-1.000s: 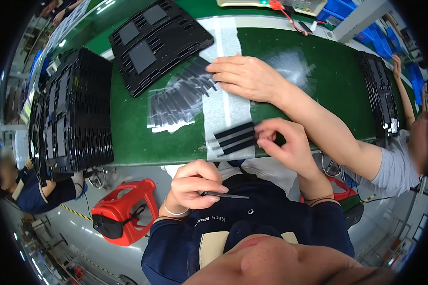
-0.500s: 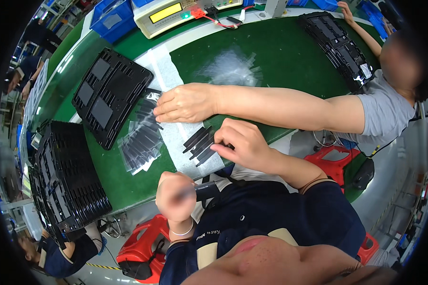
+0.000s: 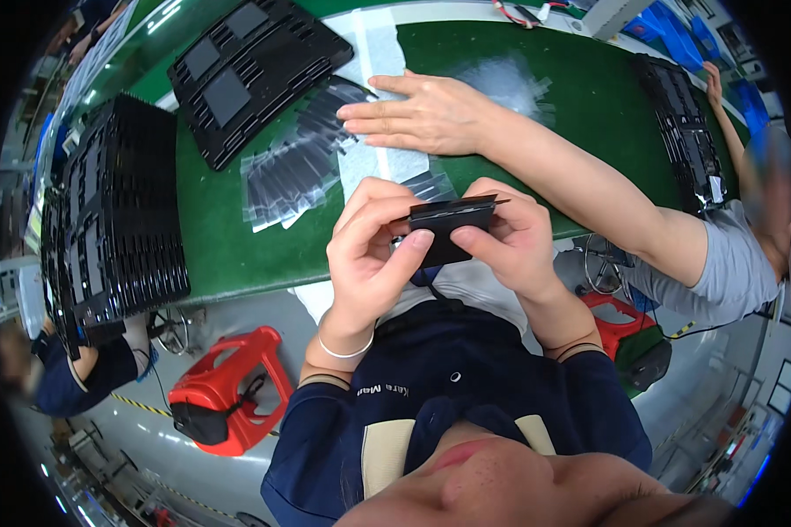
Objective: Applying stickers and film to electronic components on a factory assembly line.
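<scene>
Both my hands grip a small flat black piece [image 3: 450, 249] in front of my chest, at the near edge of the table. My left hand [image 3: 366, 250] pinches its left side, thumb on the face turned to me. My right hand [image 3: 520, 241] closes on the right side in the same way. A thin dark strip [image 3: 459, 206] runs along the upper edge of the piece, its end sticking out to the right. Just beyond my hands, dark strips [image 3: 429, 186] lie on white paper [image 3: 358, 165], partly hidden. Further left, black strips on clear film [image 3: 292, 176] are fanned out.
A co-worker's hand [image 3: 426, 114] reaches in from the right over the paper. Clear film sheets [image 3: 505, 83] lie beyond that arm. Black trays [image 3: 259, 75] rest at the far left, with a tall stack [image 3: 127, 202] nearer. Another black stack [image 3: 677, 132] stands right. A red stool [image 3: 230, 386] is below.
My right hand has left the strips on the paper and joined my left hand at the black piece. My left hand has come up and right. The co-worker's fingers have spread. The whole view has shifted.
</scene>
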Tool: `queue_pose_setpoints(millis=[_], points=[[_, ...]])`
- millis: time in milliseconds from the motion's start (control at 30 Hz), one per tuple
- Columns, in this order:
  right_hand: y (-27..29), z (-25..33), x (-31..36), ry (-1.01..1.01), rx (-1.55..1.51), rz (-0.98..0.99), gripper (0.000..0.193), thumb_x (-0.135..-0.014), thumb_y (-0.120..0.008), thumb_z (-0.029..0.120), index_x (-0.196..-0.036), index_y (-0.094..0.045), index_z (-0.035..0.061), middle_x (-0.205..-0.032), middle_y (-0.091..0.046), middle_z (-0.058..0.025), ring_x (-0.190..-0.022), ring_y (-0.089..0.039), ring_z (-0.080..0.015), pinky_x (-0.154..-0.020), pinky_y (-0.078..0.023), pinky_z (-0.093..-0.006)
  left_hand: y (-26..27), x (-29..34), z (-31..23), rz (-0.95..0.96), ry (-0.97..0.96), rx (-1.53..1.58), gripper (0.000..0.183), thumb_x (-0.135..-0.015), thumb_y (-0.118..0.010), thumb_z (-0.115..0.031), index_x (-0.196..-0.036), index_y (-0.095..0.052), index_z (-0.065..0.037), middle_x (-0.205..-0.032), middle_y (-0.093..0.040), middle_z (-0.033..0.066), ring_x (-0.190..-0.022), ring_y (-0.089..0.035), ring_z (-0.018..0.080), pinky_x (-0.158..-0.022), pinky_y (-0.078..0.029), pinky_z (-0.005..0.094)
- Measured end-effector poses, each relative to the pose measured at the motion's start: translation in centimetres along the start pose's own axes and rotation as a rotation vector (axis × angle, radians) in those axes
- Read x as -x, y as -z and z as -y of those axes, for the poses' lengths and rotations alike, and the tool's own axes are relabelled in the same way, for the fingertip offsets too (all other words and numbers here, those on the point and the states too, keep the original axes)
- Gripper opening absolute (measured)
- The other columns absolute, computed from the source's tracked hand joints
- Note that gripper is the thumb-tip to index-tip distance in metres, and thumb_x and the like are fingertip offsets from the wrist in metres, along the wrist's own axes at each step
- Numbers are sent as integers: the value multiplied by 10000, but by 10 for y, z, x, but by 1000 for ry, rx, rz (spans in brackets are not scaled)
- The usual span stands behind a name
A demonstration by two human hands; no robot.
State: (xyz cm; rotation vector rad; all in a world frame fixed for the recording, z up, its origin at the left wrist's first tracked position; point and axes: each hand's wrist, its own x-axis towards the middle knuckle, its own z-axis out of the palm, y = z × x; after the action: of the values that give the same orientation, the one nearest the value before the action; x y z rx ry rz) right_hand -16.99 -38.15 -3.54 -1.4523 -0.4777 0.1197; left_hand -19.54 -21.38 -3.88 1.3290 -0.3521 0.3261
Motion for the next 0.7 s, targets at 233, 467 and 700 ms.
queue_pose_setpoints(millis=[233, 467, 700], points=[[2, 0, 2, 56, -14, 4, 137, -712, -694, -18, -830, -629, -45, -773, -570, -68, -655, -525, -101, -564, -397, -211, 3, 0, -9, -6, 17, -30, 180, -754, -626, 57, -933, -606, 57, -920, -527, 122, -797, -525, 139, -693, -460, 244], [4, 1, -4, 231, 89, 43, 204, -699, -699, -22, -899, -660, -23, -780, -588, -78, -683, -549, -125, -596, -420, -226, 7, 2, -7, -29, -90, -76, 168, -726, -636, 74, -890, -631, 40, -861, -553, 117, -747, -531, 161, -681, -444, 245], [4, 0, -2, 124, 37, 63, 171, -710, -696, -10, -870, -649, -43, -775, -580, -87, -677, -532, -127, -589, -400, -228, 10, 4, -17, -62, 16, -81, 151, -733, -615, 86, -878, -637, 50, -838, -555, 111, -721, -542, 150, -637, -448, 246]])
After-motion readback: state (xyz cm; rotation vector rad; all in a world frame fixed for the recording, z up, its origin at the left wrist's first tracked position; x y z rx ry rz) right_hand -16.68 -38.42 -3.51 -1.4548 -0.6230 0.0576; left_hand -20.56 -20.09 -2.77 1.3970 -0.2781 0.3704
